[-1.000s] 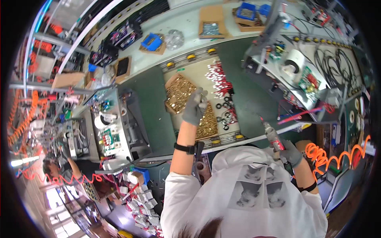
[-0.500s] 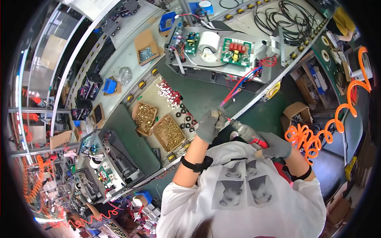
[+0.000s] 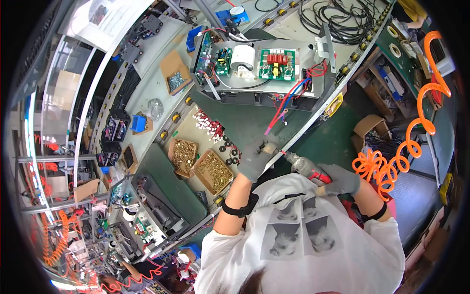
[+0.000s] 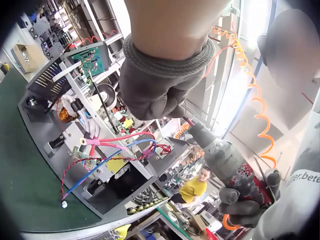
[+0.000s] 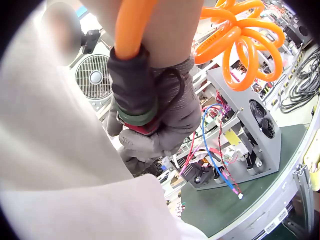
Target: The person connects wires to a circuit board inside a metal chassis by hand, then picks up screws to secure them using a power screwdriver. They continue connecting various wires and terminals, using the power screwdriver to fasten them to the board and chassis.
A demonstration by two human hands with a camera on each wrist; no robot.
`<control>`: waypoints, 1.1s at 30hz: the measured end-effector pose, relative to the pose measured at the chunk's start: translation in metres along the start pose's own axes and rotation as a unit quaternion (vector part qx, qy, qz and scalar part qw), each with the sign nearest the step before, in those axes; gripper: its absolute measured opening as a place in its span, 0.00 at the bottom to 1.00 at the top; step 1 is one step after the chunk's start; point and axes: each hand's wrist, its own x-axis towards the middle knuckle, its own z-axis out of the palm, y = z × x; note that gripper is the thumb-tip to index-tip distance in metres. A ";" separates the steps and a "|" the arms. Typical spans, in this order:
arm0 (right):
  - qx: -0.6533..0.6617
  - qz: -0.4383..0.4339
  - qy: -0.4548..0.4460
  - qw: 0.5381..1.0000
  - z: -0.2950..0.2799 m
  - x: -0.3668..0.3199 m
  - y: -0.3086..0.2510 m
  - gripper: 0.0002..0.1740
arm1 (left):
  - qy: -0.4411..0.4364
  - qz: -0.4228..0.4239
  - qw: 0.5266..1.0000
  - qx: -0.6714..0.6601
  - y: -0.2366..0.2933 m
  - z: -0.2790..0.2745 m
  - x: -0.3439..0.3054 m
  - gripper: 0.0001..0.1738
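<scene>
My gloved left hand (image 3: 257, 159) is over the bench's front edge, fingers curled in a pinch at the driver's tip. It seems to hold a small brass-coloured fastener; I cannot tell its exact kind, as the fingers cover it. My gloved right hand (image 3: 341, 180) grips an air screwdriver (image 4: 225, 157) with a clear-grey front and red body, its bit pointing at the left fingertips. An orange coiled hose (image 5: 134, 25) runs into the tool's rear end. Beyond the left hand, red and blue cables (image 3: 284, 109) hang from an opened metal unit (image 3: 313, 88) with green circuit boards.
Two cardboard boxes of brass-coloured pieces (image 3: 214, 171) sit to the left, beside red-and-white connectors (image 3: 208, 126) and black rings (image 3: 230, 151). Another opened unit (image 3: 159, 210) stands farther left. More orange hose (image 3: 421, 108) loops at the right, above a carton (image 3: 370, 128).
My left hand has gone from above the boxes of brass-coloured pieces to the driver's tip. My right hand has brought the driver inward. The head view has swung right toward the opened unit.
</scene>
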 end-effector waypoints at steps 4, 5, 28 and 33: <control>0.079 -0.106 0.031 0.991 0.018 0.012 0.008 0.27 | -0.054 -0.013 0.997 -0.051 0.003 -0.008 0.005 0.11; 0.093 -0.098 0.032 0.990 0.023 0.013 0.001 0.28 | -0.059 -0.045 0.975 -0.208 0.002 -0.008 0.008 0.13; 0.186 -0.026 0.229 0.955 0.070 0.024 0.001 0.23 | 0.208 0.126 0.966 0.090 -0.055 -0.068 0.073 0.08; 0.076 -0.057 0.224 0.970 0.085 0.042 -0.028 0.26 | 0.234 0.380 0.837 0.316 -0.017 -0.079 0.067 0.08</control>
